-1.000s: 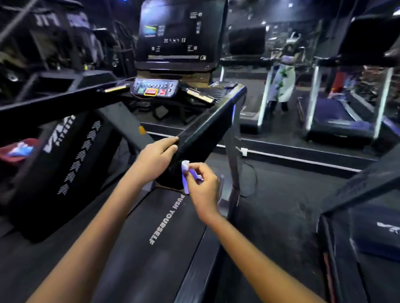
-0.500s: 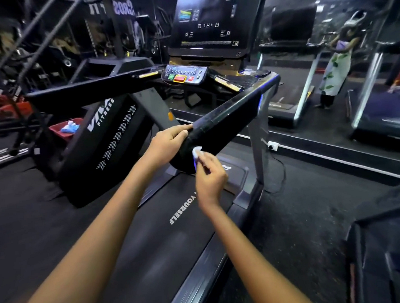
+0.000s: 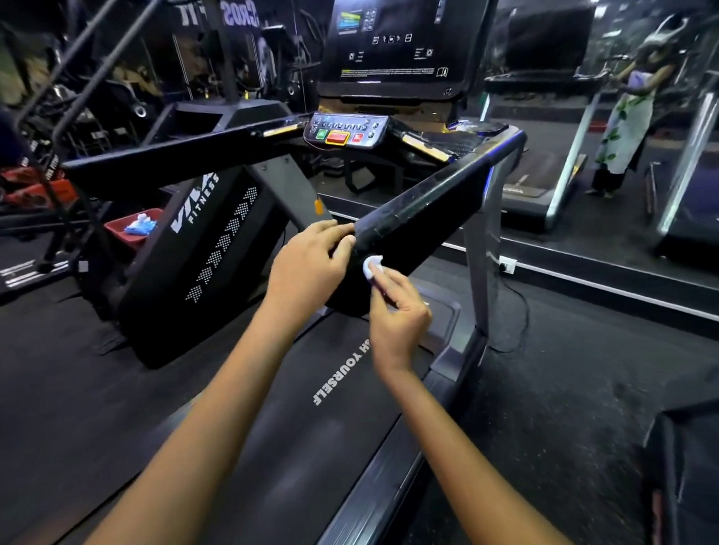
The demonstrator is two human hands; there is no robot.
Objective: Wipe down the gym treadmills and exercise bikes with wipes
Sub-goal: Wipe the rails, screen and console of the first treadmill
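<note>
At centre frame the right hand (image 3: 398, 316) pinches a small white wipe (image 3: 372, 265), now pressed to the near end of the treadmill's right handrail (image 3: 421, 216), higher than a second ago. The left hand (image 3: 309, 267) grips that end. The rail wipe is under way.

Wipe (image 3: 373, 266) in right hand (image 3: 398, 312), now higher against the handrail (image 3: 421, 213) end, nearer the left hand (image 3: 307, 267).
</note>
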